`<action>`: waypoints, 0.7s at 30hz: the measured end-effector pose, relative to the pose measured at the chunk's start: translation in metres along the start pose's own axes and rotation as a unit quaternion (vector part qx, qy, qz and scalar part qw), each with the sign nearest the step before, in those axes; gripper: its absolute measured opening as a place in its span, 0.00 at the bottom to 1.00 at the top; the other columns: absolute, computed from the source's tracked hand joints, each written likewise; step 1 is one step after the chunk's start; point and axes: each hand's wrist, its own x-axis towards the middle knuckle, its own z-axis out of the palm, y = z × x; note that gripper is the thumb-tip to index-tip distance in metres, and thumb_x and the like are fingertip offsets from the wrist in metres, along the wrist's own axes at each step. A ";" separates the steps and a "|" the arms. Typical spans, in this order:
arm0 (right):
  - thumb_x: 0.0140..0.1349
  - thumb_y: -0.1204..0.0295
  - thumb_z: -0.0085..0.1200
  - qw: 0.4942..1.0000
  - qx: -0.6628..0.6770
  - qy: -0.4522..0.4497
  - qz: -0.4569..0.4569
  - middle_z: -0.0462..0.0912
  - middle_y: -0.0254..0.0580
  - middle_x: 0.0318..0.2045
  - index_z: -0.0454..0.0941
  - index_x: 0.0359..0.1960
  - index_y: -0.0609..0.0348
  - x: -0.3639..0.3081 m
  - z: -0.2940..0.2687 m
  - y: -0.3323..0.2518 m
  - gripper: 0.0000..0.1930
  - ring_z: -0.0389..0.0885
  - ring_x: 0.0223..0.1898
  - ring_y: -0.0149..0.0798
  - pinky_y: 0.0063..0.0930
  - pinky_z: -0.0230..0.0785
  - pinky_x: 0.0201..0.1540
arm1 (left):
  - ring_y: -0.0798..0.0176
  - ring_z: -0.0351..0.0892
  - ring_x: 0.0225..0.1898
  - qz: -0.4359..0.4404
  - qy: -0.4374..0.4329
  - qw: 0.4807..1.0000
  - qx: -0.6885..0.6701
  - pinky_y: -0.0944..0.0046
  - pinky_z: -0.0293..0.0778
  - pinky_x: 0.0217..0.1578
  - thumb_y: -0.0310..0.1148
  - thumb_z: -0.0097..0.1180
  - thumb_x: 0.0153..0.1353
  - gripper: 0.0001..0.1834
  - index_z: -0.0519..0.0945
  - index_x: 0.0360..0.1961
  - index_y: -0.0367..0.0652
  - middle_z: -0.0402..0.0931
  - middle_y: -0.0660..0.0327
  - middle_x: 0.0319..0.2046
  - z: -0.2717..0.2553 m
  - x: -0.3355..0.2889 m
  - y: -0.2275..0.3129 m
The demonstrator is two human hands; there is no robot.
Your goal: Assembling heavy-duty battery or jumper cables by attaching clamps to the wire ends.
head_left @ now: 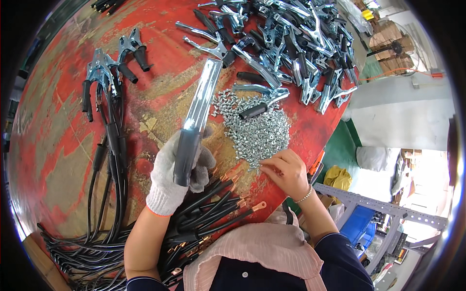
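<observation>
My left hand [175, 165], in a white knitted glove, is wrapped round the black-sleeved handle of a shiny metal cable clamp [200, 104]. The clamp points away from me, above the table. My right hand [287, 170] is bare, with a beaded bracelet at the wrist. Its thumb and fingertips are pinched together at the near edge of a pile of small silvery screws [262, 131]. Whatever lies between those fingertips is too small to make out. Another clamp [264, 99] with a black grip rests on the far part of the pile.
A large heap of clamps [301, 43] covers the far right of the red, worn table [160, 24]. Clamps joined to black cables [104, 72] lie at the left. Cables with copper lugs [259, 206] fill the near edge. Beyond the right edge stands a metal rack [383, 206].
</observation>
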 end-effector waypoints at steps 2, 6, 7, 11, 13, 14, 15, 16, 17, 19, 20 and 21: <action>0.49 0.72 0.68 1.000 0.001 -0.011 0.000 0.79 0.35 0.27 0.84 0.32 0.52 0.002 -0.001 0.000 0.08 0.78 0.31 0.42 0.34 0.72 0.34 | 0.73 0.69 0.13 -0.022 0.013 1.000 0.004 0.73 0.59 0.11 0.44 0.53 0.68 0.24 0.72 0.56 0.36 0.77 0.62 0.23 0.004 0.000 0.001; 0.47 0.74 0.69 0.999 0.040 0.007 0.007 0.80 0.35 0.27 0.85 0.29 0.53 0.017 -0.010 -0.006 0.07 0.78 0.30 0.41 0.32 0.72 0.34 | 0.71 0.73 0.16 0.018 -0.022 0.997 0.065 0.72 0.66 0.13 0.37 0.48 0.70 0.18 0.71 0.56 0.37 0.78 0.60 0.24 0.002 0.000 -0.008; 0.47 0.74 0.70 0.998 0.061 0.023 0.015 0.80 0.36 0.27 0.85 0.29 0.53 0.024 -0.015 -0.011 0.07 0.78 0.30 0.41 0.32 0.72 0.34 | 0.71 0.74 0.17 0.027 -0.024 0.995 0.096 0.71 0.68 0.16 0.35 0.47 0.70 0.18 0.72 0.56 0.38 0.78 0.60 0.25 0.003 0.000 -0.009; 0.44 0.77 0.71 0.981 0.138 0.133 0.012 0.80 0.36 0.27 0.86 0.29 0.53 0.065 -0.013 -0.051 0.10 0.77 0.30 0.39 0.30 0.70 0.33 | 0.73 0.77 0.27 0.061 -0.012 0.979 0.196 0.71 0.75 0.29 0.30 0.46 0.69 0.17 0.74 0.56 0.38 0.79 0.61 0.29 0.008 -0.005 -0.005; 0.42 0.78 0.71 0.975 0.167 0.146 -0.001 0.79 0.36 0.27 0.86 0.29 0.53 0.077 -0.002 -0.062 0.11 0.77 0.30 0.38 0.29 0.69 0.33 | 0.74 0.77 0.30 0.040 -0.010 0.973 0.228 0.70 0.75 0.32 0.30 0.46 0.68 0.17 0.75 0.56 0.37 0.80 0.61 0.30 0.014 -0.011 0.008; 0.41 0.78 0.71 0.977 0.155 0.148 -0.005 0.80 0.36 0.27 0.86 0.30 0.53 0.078 0.004 -0.063 0.12 0.78 0.30 0.38 0.29 0.69 0.33 | 0.75 0.77 0.32 0.030 -0.009 0.970 0.243 0.70 0.75 0.34 0.29 0.47 0.68 0.17 0.75 0.56 0.37 0.80 0.60 0.31 0.015 -0.012 0.011; 0.41 0.78 0.72 0.978 0.144 0.151 -0.010 0.80 0.37 0.27 0.86 0.30 0.53 0.081 0.008 -0.065 0.12 0.78 0.30 0.38 0.29 0.70 0.33 | 0.75 0.77 0.32 0.048 -0.010 0.968 0.245 0.70 0.75 0.34 0.29 0.47 0.67 0.17 0.75 0.56 0.36 0.80 0.60 0.31 0.014 -0.012 0.012; 0.42 0.78 0.72 0.976 0.128 0.162 -0.066 0.77 0.39 0.30 0.86 0.31 0.57 0.087 0.010 -0.067 0.12 0.77 0.30 0.36 0.27 0.69 0.33 | 0.75 0.77 0.31 0.062 -0.009 0.968 0.245 0.70 0.75 0.34 0.30 0.48 0.67 0.18 0.75 0.56 0.36 0.80 0.60 0.31 0.013 -0.011 0.007; 0.42 0.78 0.72 0.977 0.125 0.161 -0.069 0.77 0.39 0.30 0.86 0.31 0.57 0.090 0.012 -0.069 0.12 0.77 0.30 0.37 0.28 0.69 0.33 | 0.75 0.77 0.31 0.076 -0.009 0.967 0.245 0.70 0.75 0.34 0.30 0.48 0.67 0.18 0.75 0.56 0.36 0.81 0.60 0.31 0.010 -0.011 0.002; 0.41 0.79 0.72 0.977 0.116 0.161 -0.072 0.78 0.39 0.31 0.86 0.31 0.56 0.093 0.014 -0.071 0.13 0.78 0.31 0.38 0.30 0.69 0.33 | 0.73 0.78 0.28 0.089 -0.011 0.960 0.264 0.69 0.76 0.31 0.30 0.49 0.67 0.18 0.75 0.56 0.37 0.80 0.60 0.28 0.008 -0.009 0.001; 0.41 0.79 0.72 0.979 0.114 0.154 -0.071 0.78 0.39 0.30 0.86 0.32 0.56 0.094 0.013 -0.073 0.13 0.78 0.31 0.38 0.29 0.69 0.33 | 0.72 0.79 0.28 0.082 -0.011 0.957 0.279 0.68 0.76 0.31 0.30 0.49 0.67 0.18 0.75 0.56 0.38 0.80 0.60 0.28 0.008 -0.009 0.005; 0.41 0.79 0.72 0.980 0.116 0.148 -0.067 0.78 0.39 0.30 0.86 0.31 0.56 0.095 0.012 -0.074 0.13 0.78 0.31 0.38 0.29 0.69 0.33 | 0.72 0.79 0.27 0.074 -0.012 0.953 0.294 0.68 0.76 0.30 0.30 0.49 0.67 0.18 0.75 0.56 0.38 0.80 0.60 0.27 0.008 -0.009 0.007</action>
